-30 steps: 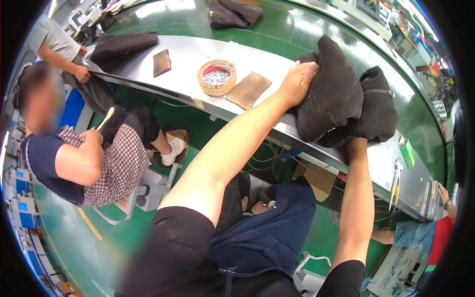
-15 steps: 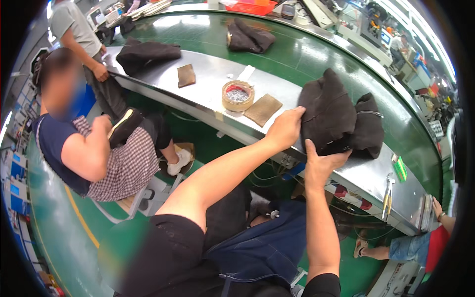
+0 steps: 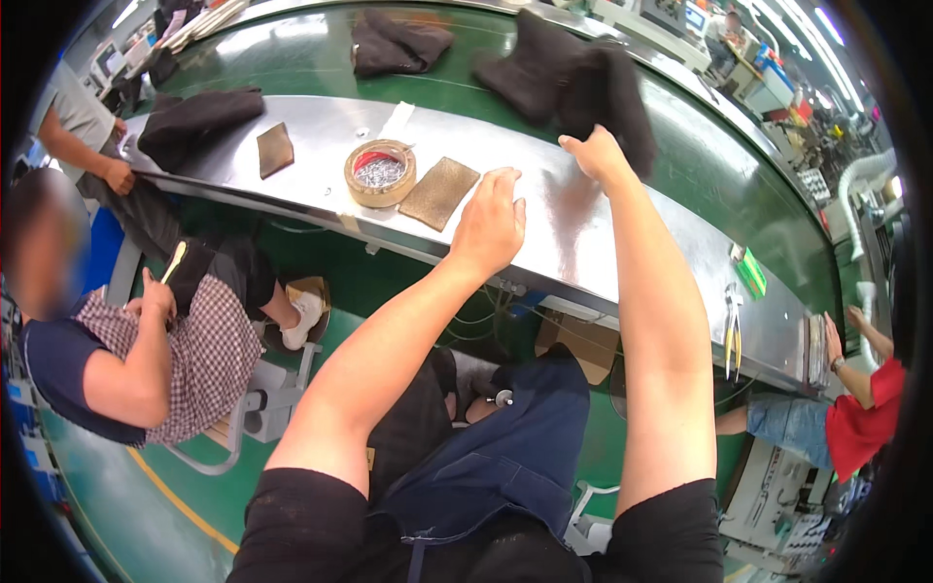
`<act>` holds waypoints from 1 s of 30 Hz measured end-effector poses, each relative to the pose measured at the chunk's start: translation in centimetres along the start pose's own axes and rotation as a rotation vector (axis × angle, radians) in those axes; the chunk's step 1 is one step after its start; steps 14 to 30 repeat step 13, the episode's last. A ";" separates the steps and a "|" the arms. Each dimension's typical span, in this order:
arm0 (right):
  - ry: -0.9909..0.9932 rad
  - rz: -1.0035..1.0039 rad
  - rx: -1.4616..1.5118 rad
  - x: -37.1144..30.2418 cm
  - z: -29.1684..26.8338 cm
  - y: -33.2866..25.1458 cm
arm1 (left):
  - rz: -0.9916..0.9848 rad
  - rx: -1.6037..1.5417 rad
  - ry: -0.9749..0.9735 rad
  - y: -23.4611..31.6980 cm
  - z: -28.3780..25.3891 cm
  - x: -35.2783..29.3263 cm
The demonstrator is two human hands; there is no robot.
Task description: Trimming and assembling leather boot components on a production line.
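Note:
Over the inner edge of the green belt, my right hand (image 3: pixel 601 158) meets the lower end of a dark, floppy boot upper (image 3: pixel 614 102), which is blurred by motion. The thumb stands apart; the other fingers are unclear against the dark material, so I cannot tell whether they grip it. A second dark boot upper (image 3: pixel 525 70) lies to its left on the belt, partly overlapped. My left hand (image 3: pixel 493 222) is open and holds nothing, its fingers stretched out above the metal table edge. Just left of it rests a brown rectangular pad (image 3: pixel 439 193).
A tape roll (image 3: pixel 380 173) with small metal bits inside, another brown pad (image 3: pixel 276 151), pliers (image 3: pixel 733 330) and a green packet (image 3: pixel 750 272) lie on the metal ledge (image 3: pixel 321 126). More dark uppers (image 3: pixel 398 44) are farther left. Co-workers sit left and reach in at right.
The two dark uppers went from the metal ledge in front of me to the green belt, farther away. My left hand came off them; my right arm stretched forward. The view shifted right.

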State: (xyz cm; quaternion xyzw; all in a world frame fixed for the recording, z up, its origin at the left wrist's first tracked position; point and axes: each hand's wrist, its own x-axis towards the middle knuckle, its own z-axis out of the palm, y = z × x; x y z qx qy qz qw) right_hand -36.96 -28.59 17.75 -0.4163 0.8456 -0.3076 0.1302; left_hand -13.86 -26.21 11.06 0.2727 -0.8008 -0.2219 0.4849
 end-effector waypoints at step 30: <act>0.179 -0.260 -0.419 -13.5 2.8 5.3 | -0.018 0.120 -0.193 0.5 1.7 -0.7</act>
